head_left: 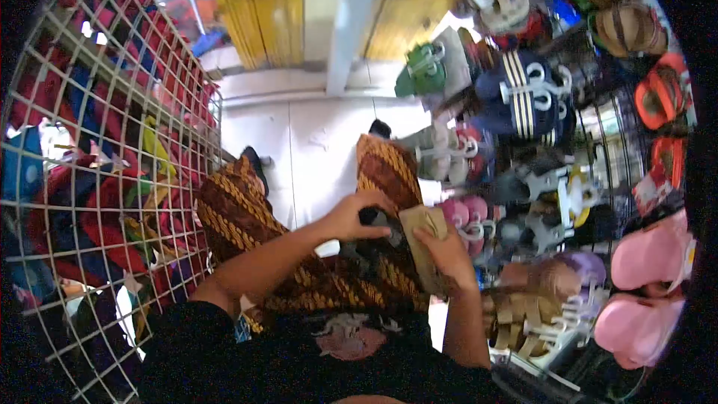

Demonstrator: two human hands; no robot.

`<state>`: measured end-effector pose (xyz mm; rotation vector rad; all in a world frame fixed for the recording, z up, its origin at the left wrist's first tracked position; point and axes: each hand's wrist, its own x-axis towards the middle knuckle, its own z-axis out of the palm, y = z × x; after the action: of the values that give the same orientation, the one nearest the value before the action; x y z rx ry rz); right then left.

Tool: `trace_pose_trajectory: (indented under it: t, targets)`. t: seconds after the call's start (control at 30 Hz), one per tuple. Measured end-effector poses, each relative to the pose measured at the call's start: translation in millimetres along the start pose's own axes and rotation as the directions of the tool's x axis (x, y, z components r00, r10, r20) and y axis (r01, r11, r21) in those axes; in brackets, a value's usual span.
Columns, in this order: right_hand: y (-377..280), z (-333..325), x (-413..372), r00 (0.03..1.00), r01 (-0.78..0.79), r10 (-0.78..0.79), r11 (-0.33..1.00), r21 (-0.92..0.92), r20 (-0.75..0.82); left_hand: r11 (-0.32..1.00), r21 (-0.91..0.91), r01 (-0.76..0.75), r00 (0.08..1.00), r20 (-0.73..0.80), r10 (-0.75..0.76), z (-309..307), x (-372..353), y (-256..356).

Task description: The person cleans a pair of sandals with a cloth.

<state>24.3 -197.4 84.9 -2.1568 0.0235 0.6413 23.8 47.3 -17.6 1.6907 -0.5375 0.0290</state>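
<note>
My left hand (353, 215) is curled around a small dark thing with a grey part (385, 223), over my lap. Its kind is something I cannot tell. Close beside it, my right hand (451, 256) grips a flat, long tan piece (413, 220), thumb on its upper face and fingers behind. The tan piece is tilted, its upper end near the left fingertips. Below both hands lies brown-and-gold patterned cloth (247, 209) over my spread knees.
To the right, sandals and clogs hang on white hangers from a rack: pink clogs (647, 251), navy striped slides (523, 97), green ones (421, 69). A wire grid (112, 142) with colourful goods stands at left. White tiled floor (321, 131) lies ahead, before yellow panels (254, 7).
</note>
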Motion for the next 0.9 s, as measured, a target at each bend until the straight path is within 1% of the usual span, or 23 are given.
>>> trace_pose_trajectory:
  t: [0.03, 0.07, 0.13, 0.17, 0.2, 0.23, 0.27, 0.33, 0.37, 0.4, 0.43, 0.47, 0.5, 0.53, 0.57, 0.6, 0.63, 0.7, 0.73, 0.77, 0.8, 0.87, 0.9]
  targets:
    - [-25.7, -4.3, -5.9, 0.999, -0.003, 0.003, 1.000, 0.003, -0.039, 0.989, -0.083, 0.119, 0.993, -0.019, -0.121, -2.5, -2.6, 3.0]
    - [-32.2, -3.9, -2.2, 0.999, -0.032, 0.033, 0.996, 0.082, -0.011, 0.958, -0.144, 0.247, 0.966, -0.045, -0.256, -2.9, -2.7, 4.5]
    - [-49.6, -8.4, 17.4, 0.997, -0.073, 0.062, 0.972, 0.224, 0.054, 0.838, -0.412, 0.357, 0.909, -0.055, -0.414, -15.4, 5.6, 3.8]
    - [-66.1, -6.1, 28.9, 0.998, 0.002, -0.029, 0.919, 0.394, 0.062, 0.813, -0.451, 0.370, 0.885, -0.096, -0.456, -26.6, 13.5, 3.0]
    - [-80.3, -1.4, 44.1, 0.998, 0.037, -0.058, 0.887, 0.460, 0.031, 0.782, -0.495, 0.380, 0.856, -0.132, -0.499, -39.8, 21.0, 7.8]
    - [-94.8, 2.7, 60.2, 0.997, 0.068, -0.082, 0.848, 0.525, 0.003, 0.658, -0.656, 0.371, 0.791, -0.148, -0.594, -54.9, 31.3, 18.1]
    - [-108.9, 3.8, 77.0, 0.994, 0.098, -0.104, 0.803, 0.588, -0.023, 0.631, -0.721, 0.286, 0.792, -0.192, -0.579, -69.6, 40.6, 24.8]
    - [-140.0, 5.6, 111.4, 0.989, 0.083, -0.139, 0.820, 0.567, 0.058, 0.555, -0.813, 0.177, 0.766, -0.241, -0.596, -99.4, 56.2, 22.5]
    - [-157.8, 7.2, 129.6, 0.984, 0.063, -0.143, 0.831, 0.553, 0.103, 0.663, -0.733, 0.156, 0.795, -0.306, -0.524, -114.7, 62.8, 22.2]
    - [-178.7, 9.9, 146.4, 0.978, 0.043, -0.145, 0.841, 0.539, 0.149, 0.470, -0.858, 0.205, 0.684, -0.218, -0.696, -132.8, 69.7, 18.3]
    - [-202.5, 18.8, 152.7, 0.963, 0.185, -0.263, 0.812, 0.553, 0.063, 0.487, -0.854, 0.183, 0.691, -0.241, -0.682, -148.8, 78.2, 8.2]
    - [-205.5, 30.1, 180.7, 0.949, 0.262, -0.315, 0.820, 0.508, 0.019, 0.499, -0.851, 0.163, 0.694, -0.261, -0.671, -164.6, 85.3, -4.6]
    - [-199.8, 49.7, 218.2, 0.931, 0.331, -0.364, 0.823, 0.462, -0.019, 0.480, -0.857, 0.186, 0.691, -0.233, -0.684, -182.5, 87.7, -10.2]
    - [-191.4, 68.6, 249.7, 0.913, 0.389, -0.406, 0.824, 0.412, -0.049, 0.534, -0.825, 0.183, 0.625, -0.322, -0.711, -189.3, 93.6, -16.8]
    - [-187.3, 81.1, 269.9, 0.914, 0.373, -0.405, 0.835, 0.404, -0.007, 0.585, -0.788, 0.192, 0.551, -0.406, -0.729, -196.3, 100.6, -18.5]
    - [-179.1, 96.1, 286.7, 0.919, 0.345, -0.393, 0.848, 0.402, 0.040, 0.515, -0.850, 0.107, 0.536, -0.387, -0.750, -204.4, 96.4, -35.6]
    - [-167.4, 115.0, 301.4, 0.919, 0.323, -0.385, 0.857, 0.401, 0.083, 0.507, -0.844, 0.172, 0.492, -0.373, -0.787, -213.3, 84.2, -63.1]
    - [-123.0, 154.8, 334.4, 0.942, 0.295, -0.331, 0.897, 0.331, 0.060, 0.489, -0.827, 0.279, 0.434, -0.345, -0.832, -227.8, 68.7, -121.5]
    - [-119.3, 159.8, 344.1, 0.947, 0.300, -0.320, 0.910, 0.285, 0.025, 0.467, -0.827, 0.314, 0.378, -0.342, -0.860, -233.0, 72.4, -124.7]
    - [-114.7, 164.4, 351.3, 0.973, 0.229, -0.224, 0.920, 0.318, -0.054, 0.441, -0.829, 0.345, 0.327, -0.334, -0.884, -236.2, 76.3, -127.0]
    - [-124.6, 164.2, 351.3, 0.933, 0.359, -0.333, 0.893, 0.270, -0.139, 0.412, -0.830, 0.375, 0.273, -0.326, -0.905, -237.2, 80.7, -131.6]
    - [-140.6, 166.5, 354.6, 0.804, 0.578, -0.527, 0.801, 0.155, -0.276, 0.425, -0.808, 0.407, 0.271, -0.338, -0.901, -231.5, 83.7, -163.5]
    - [-140.9, 171.2, 365.6, 0.762, 0.643, -0.606, 0.750, 0.153, -0.230, 0.422, -0.807, 0.414, 0.272, -0.333, -0.903, -228.4, 85.0, -171.7]
